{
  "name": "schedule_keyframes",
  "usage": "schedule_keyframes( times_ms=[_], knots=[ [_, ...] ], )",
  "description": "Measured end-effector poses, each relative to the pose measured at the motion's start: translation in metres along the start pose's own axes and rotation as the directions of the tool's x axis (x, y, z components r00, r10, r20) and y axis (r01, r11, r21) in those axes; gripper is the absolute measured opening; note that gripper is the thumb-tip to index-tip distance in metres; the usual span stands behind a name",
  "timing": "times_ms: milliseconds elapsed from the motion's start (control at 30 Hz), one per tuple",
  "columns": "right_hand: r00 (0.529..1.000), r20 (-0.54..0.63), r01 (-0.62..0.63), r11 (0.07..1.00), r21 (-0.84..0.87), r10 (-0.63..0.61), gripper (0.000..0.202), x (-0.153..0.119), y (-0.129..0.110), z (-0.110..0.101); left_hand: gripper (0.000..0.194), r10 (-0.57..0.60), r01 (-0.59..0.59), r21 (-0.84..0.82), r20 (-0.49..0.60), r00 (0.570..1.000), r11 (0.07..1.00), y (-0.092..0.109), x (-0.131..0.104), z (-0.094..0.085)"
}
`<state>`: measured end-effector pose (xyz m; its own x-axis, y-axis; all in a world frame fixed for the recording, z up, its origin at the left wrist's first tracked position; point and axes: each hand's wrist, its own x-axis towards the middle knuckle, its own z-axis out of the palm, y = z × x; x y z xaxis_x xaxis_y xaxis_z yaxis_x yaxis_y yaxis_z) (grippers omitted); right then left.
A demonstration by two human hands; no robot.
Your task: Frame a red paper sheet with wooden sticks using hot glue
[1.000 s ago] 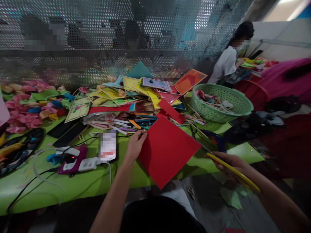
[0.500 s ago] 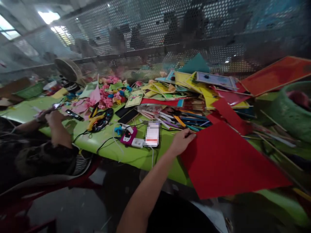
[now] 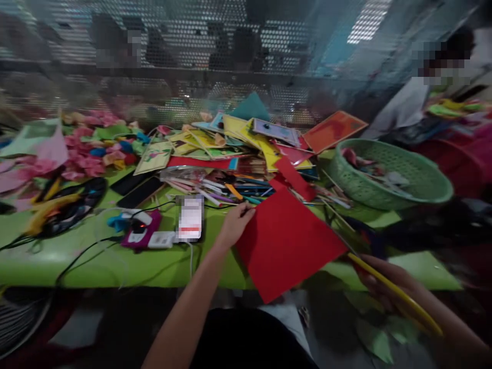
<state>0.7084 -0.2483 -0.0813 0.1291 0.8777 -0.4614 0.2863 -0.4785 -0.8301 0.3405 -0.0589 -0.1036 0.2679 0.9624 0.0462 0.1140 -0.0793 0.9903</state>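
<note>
A sheet of red paper hangs over the front edge of the green table, tilted. My left hand pinches its upper left edge between thumb and fingers. At the right, my right hand is wrapped round yellow-handled scissors; their blades point at the paper's right corner. Smaller red paper pieces lie just behind the sheet. Left of my left hand, a phone with a lit screen rests beside a purple power strip.
Pens and stacked cards lie behind the paper. A green basket with scraps stands at the right, near a person. Pink paper flowers, yellow-handled tools and cables are on the left.
The view has swung right, bringing the whole basket, my right hand with the scissors and a person on the right into sight. The person's arms at the left have left view. My left hand still holds the paper.
</note>
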Motion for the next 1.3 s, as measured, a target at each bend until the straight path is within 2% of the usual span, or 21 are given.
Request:
schedule_keyframes(
  times_ms=[100,200,267,400,567,700,867,967,1067,1200,1300],
  knots=[
    [0.997,-0.074,-0.022,0.994,0.106,0.030,0.069,0.004,0.014,0.006,0.019,-0.007,0.007,-0.015,0.009,1.000,1.000,-0.002,0.001,-0.001],
    [0.996,-0.093,-0.006,0.993,0.119,0.017,0.072,0.005,0.020,0.007,0.022,-0.020,0.020,-0.015,0.007,1.000,1.000,-0.001,0.000,-0.001],
    [0.996,-0.083,-0.004,0.993,0.115,0.013,0.073,0.005,0.018,0.005,0.023,-0.030,0.030,-0.015,0.011,0.999,0.999,0.001,-0.001,-0.001],
    [1.000,0.025,-0.013,0.995,0.095,0.010,0.073,0.002,0.006,0.005,0.025,-0.052,0.054,-0.032,0.055,0.997,0.998,0.004,-0.003,0.001],
    [0.998,-0.033,0.062,0.993,0.095,-0.059,0.064,-0.005,-0.007,0.012,0.028,-0.074,0.077,-0.058,0.058,0.996,0.995,0.003,-0.002,0.001],
    [0.995,-0.001,0.104,0.993,0.057,-0.104,0.069,-0.009,-0.002,0.008,0.030,-0.095,0.099,-0.081,0.056,0.994,0.992,-0.001,-0.001,0.001],
    [0.998,-0.060,0.035,0.996,0.086,-0.030,0.091,-0.015,0.005,0.004,0.034,-0.129,0.136,-0.132,0.062,0.990,0.982,-0.002,-0.001,0.001],
    [0.999,-0.027,0.026,0.997,0.075,-0.024,0.098,-0.015,0.003,0.006,0.037,-0.140,0.146,-0.141,0.052,0.989,0.979,-0.002,-0.001,0.001],
    [0.999,0.023,0.031,0.997,0.077,-0.033,0.098,-0.015,-0.003,0.009,0.035,-0.142,0.145,-0.134,0.036,0.989,0.980,-0.002,-0.001,0.001],
    [1.000,-0.022,0.003,0.993,0.120,-0.001,0.089,-0.018,-0.010,0.015,0.031,-0.144,0.145,-0.132,0.019,0.989,0.980,-0.001,-0.001,0.001],
    [0.999,-0.038,-0.008,0.987,0.161,0.015,0.091,-0.019,-0.010,0.016,0.029,-0.151,0.151,-0.137,0.010,0.989,0.979,-0.002,-0.001,0.001]
  ],
)
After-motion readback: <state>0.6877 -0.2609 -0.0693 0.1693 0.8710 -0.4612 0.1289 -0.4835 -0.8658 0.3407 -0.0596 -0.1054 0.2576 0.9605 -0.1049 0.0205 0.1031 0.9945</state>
